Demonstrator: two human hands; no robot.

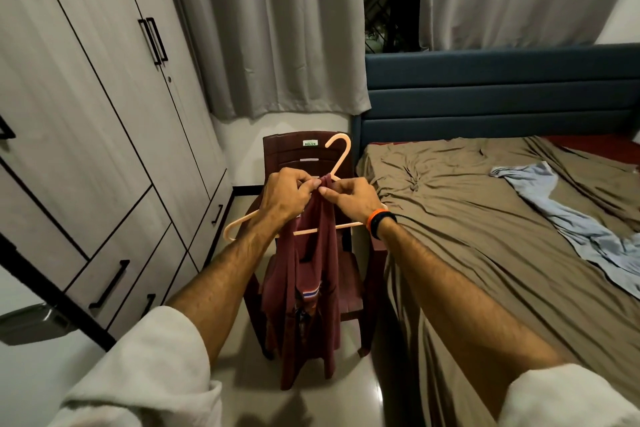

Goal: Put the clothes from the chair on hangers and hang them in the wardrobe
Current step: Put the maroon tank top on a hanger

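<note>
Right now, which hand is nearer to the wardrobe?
Left. The left hand pinches the shirt on the side toward the wardrobe; the right hand pinches it on the bed side.
</note>
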